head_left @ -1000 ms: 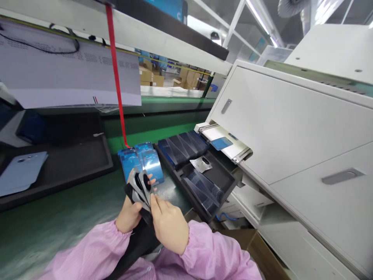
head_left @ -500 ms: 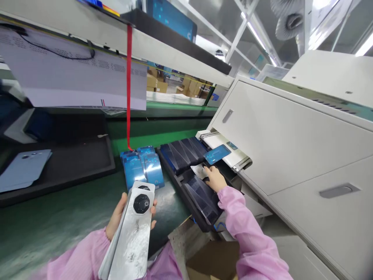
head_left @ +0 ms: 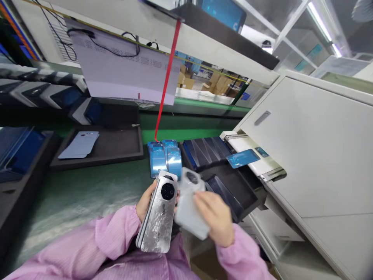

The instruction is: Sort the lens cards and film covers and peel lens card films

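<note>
My left hand (head_left: pixel 146 200) is wrapped round a small stack of silvery phone back covers (head_left: pixel 159 223), each with a dark round camera area at its top. Close beside the stack, my right hand (head_left: pixel 215 216) grips another phone back cover (head_left: pixel 189 206), blurred by motion. To the right lies a black foam tray (head_left: pixel 214 173) with dark patterned panels (head_left: pixel 223 196) in it. Blue film-covered sheets (head_left: pixel 164 157) lie on the green bench just beyond the left hand's stack.
A white machine (head_left: pixel 314 147) stands at right, with a blue panel (head_left: pixel 243 157) on its conveyor (head_left: pixel 253 144). At left, a black tray (head_left: pixel 116 146) bears pale blue covers (head_left: pixel 81 144). A red strap (head_left: pixel 168 77) hangs from the shelf above.
My right hand has lifted a cover from the black foam tray and brought it left, close to the stack in my left hand. The view has turned left.
</note>
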`<state>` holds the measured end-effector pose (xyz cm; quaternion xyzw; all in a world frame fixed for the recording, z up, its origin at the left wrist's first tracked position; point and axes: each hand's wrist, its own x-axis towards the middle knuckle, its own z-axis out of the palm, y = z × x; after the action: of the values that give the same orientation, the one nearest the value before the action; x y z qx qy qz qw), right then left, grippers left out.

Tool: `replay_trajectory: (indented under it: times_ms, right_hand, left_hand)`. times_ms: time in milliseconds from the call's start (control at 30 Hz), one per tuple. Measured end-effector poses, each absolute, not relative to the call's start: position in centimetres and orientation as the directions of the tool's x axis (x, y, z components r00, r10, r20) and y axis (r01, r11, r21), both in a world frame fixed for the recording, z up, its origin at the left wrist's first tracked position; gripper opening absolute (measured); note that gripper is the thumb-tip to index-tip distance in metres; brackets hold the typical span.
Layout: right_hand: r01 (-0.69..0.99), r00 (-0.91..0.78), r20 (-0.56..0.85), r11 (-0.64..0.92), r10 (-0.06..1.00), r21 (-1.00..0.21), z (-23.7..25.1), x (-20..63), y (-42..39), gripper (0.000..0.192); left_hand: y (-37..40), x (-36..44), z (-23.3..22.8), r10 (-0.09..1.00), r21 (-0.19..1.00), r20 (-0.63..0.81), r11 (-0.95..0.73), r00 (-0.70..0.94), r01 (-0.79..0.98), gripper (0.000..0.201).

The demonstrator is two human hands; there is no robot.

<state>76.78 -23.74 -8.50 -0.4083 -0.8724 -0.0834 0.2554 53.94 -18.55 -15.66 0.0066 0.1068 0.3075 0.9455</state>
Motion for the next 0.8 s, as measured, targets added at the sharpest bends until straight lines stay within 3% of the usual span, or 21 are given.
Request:
replay_trajectory:
  times_ms: [133,300,367,433,533,600,700,800]
  right_hand:
    - [0.683,-0.611,0.445,0.72,0.655,-0.123,-12.3,70.3,-25.1,0.036]
    - [0.541,-0.667,0.348,0.749,0.659,-0.382,-12.5,69.3,-24.5,0.043]
    - [0.453,-0.59,0.42,0.713,0.69,-0.535,-12.2,69.0,-23.9,0.037]
    - [0.38,-0.458,0.461,0.636,0.76,-0.672,-12.1,68.2,-23.2,0.025]
    - [0.32,-0.322,0.434,0.528,0.841,-0.787,-12.3,66.9,-22.2,0.021]
    - [0.263,-0.289,0.413,0.486,0.864,-0.833,-12.4,66.2,-21.7,0.035]
    - [0.113,-0.252,0.394,0.432,0.884,-0.895,-12.4,65.3,-21.1,0.077]
    - [0.09,-0.277,0.448,0.487,0.85,-0.869,-12.2,64.8,-20.3,0.111]
  left_hand:
    - [-19.2,53.7,-16.7,0.557,0.174,-0.126,0.827,0.821,-0.535,0.071]
    - [-19.0,51.5,-17.2,0.603,0.43,-0.072,0.737,0.794,-0.521,0.066]
    - [-18.7,50.7,-16.4,0.712,0.606,-0.043,0.576,0.701,-0.548,0.059]
    - [-18.4,50.3,-15.3,0.832,0.759,0.067,0.315,0.55,-0.57,0.069]
    - [-18.0,49.9,-13.6,0.888,0.836,0.289,-0.052,0.358,-0.546,0.092]
    - [-17.8,49.8,-13.1,0.889,0.846,0.373,-0.208,0.266,-0.491,0.091]
    - [-17.8,49.5,-13.6,0.873,0.859,0.46,-0.389,0.165,-0.334,0.089]
    - [-18.0,49.4,-15.0,0.765,0.787,0.616,-0.586,0.187,-0.194,0.091]
